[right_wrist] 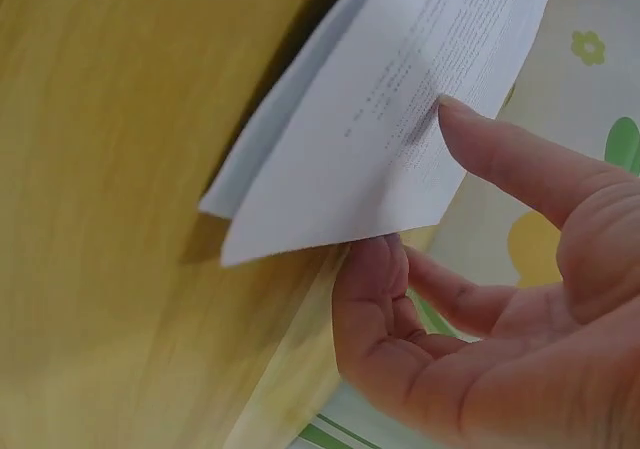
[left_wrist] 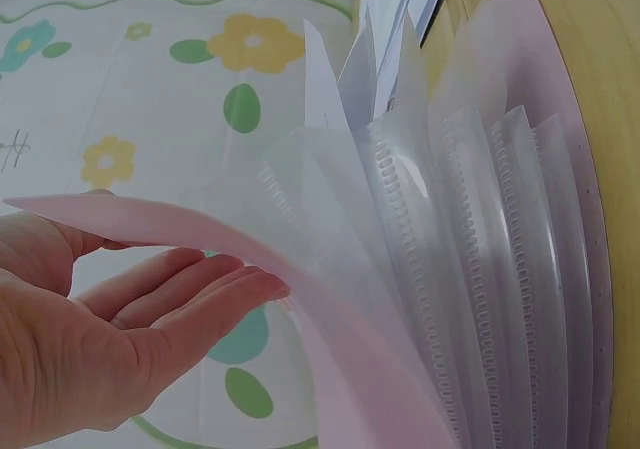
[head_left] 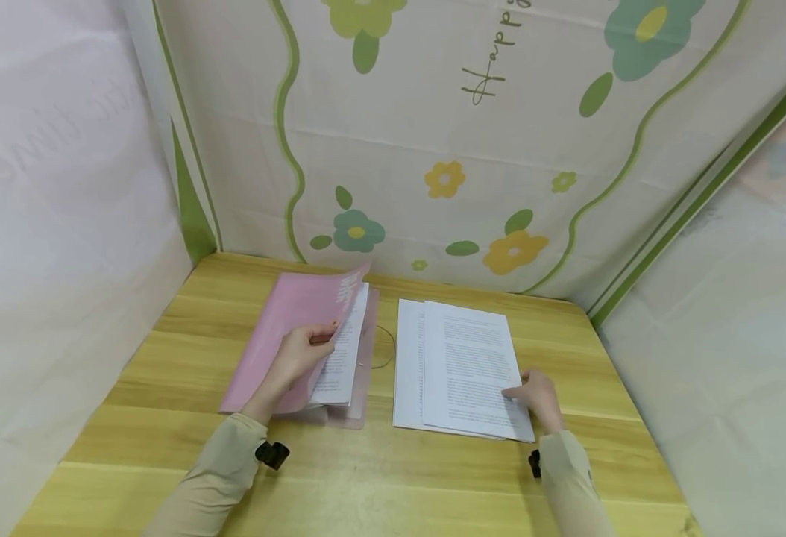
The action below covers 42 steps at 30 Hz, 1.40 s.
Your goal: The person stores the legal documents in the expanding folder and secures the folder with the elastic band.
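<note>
My left hand (head_left: 297,354) holds the lifted front cover of a pink folder (head_left: 299,306) by its free edge. Under that cover lie printed pages and, in the left wrist view, several clear plastic sleeves (left_wrist: 410,229) with punched edges fan out. To the right, a printed sheet (head_left: 473,365) rests on other white papers (head_left: 406,373), slightly offset from them. My right hand (head_left: 539,395) pinches its right edge, thumb on the printed face and fingers below. In the right wrist view the sheet's corner stands raised over the wood.
A thin loop (head_left: 393,347) lies between the folder and the papers. The wooden table (head_left: 366,485) is bounded at the back and both sides by hanging cloth (head_left: 379,127) with flower prints.
</note>
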{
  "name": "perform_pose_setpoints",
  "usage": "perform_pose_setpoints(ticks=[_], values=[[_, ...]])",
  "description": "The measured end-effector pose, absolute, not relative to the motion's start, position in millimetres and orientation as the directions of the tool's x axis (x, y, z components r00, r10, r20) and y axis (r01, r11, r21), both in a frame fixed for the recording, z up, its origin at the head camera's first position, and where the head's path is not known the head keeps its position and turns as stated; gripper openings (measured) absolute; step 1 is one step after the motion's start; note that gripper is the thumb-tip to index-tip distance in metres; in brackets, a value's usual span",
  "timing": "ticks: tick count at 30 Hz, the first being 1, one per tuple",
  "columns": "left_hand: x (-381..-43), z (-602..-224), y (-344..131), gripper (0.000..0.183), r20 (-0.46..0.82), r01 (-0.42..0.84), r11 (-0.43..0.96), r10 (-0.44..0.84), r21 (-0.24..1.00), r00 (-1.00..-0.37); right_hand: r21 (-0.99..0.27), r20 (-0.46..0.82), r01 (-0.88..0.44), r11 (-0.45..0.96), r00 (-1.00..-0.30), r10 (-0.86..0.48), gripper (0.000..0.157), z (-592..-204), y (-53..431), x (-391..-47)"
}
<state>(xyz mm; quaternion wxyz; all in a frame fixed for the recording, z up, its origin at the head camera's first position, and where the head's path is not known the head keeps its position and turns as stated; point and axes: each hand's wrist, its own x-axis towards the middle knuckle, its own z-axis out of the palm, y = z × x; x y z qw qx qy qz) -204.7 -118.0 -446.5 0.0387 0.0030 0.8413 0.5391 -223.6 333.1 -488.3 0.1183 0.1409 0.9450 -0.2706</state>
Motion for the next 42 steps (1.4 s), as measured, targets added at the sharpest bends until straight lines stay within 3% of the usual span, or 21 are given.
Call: perform_pose_setpoints(ticks=[34, 42], values=[[-203.9, -447.4, -117.6, 0.041, -0.056, -0.036, 0.418, 0.037, 0.908, -0.998, -0.53, -0.37, 0.384, 0.756, -0.907, 0.202, 0.045, -488.1, 335.0, -225.1], [-205.3, -447.7, -118.4, 0.041, -0.048, -0.031, 0.414, 0.032, 0.91, -0.998, -0.512, -0.328, 0.355, 0.782, -0.923, 0.204, 0.032, -483.6, 336.0, -221.3]])
